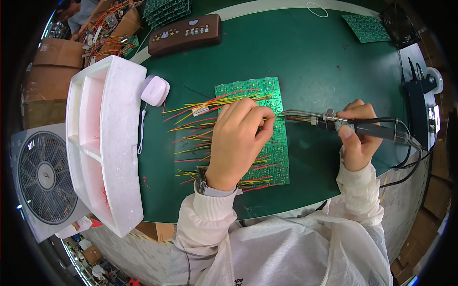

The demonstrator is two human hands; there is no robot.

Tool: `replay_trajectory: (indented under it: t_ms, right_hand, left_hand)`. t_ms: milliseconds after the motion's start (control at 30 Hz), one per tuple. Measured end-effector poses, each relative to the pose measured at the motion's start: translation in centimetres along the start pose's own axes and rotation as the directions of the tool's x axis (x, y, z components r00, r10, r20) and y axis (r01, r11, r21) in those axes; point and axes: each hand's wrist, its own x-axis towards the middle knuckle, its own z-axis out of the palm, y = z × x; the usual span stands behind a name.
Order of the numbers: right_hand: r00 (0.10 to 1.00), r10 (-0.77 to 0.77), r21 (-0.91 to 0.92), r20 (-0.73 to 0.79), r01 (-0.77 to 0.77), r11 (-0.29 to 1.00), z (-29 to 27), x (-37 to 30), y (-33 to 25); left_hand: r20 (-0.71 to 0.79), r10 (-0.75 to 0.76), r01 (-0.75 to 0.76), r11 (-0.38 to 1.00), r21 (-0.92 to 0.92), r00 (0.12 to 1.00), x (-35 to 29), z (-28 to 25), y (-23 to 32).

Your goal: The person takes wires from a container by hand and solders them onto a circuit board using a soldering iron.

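Note:
A green circuit board panel (283, 157) lies on the green table mat, with rows of red and yellow wires (191, 127) sticking out past its left side. My left hand (241, 138) reaches over the panel, thumb and forefinger pinched on what looks like a thin wire, mostly hidden by the fingers. In my right hand (358, 138) is a soldering iron (377, 129) with a metal guide tube clamped along its barrel. Its tip meets the panel's upper right part, just beside my left fingertips.
Left of the panel stands a white foam tray (126, 143) with compartments, near a lilac case (155, 90). A brown pencil case (185, 34) lies behind. Cables run from the iron to a dark unit (417, 105) at right. A fan (46, 176) stands at far left.

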Motion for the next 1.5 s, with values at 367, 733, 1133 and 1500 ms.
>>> replay_trajectory:
  t_ms: [367,733,1133,1500]
  right_hand:
    - [0.997,-0.079,-0.060,0.015,0.079,0.995,-0.02,-0.07,-0.04]
    - [0.998,0.065,0.022,0.021,-0.065,0.998,-0.32,0.10,0.03]
    - [0.995,-0.012,0.036,0.098,0.008,0.999,-0.52,0.56,0.18]
    - [0.997,-0.046,0.055,0.064,0.043,0.998,-0.50,0.41,0.21]
  left_hand:
    - [-0.011,0.006,-0.006,0.999,0.052,1.000,0.06,0.08,0.34]
    - [-0.021,-0.015,0.015,1.000,-0.009,1.000,-0.04,0.03,0.13]
    - [-0.039,-0.012,0.012,1.000,-0.001,0.999,-0.10,0.06,0.16]
    - [-0.059,0.056,-0.053,0.997,0.062,0.997,-0.20,0.33,0.21]
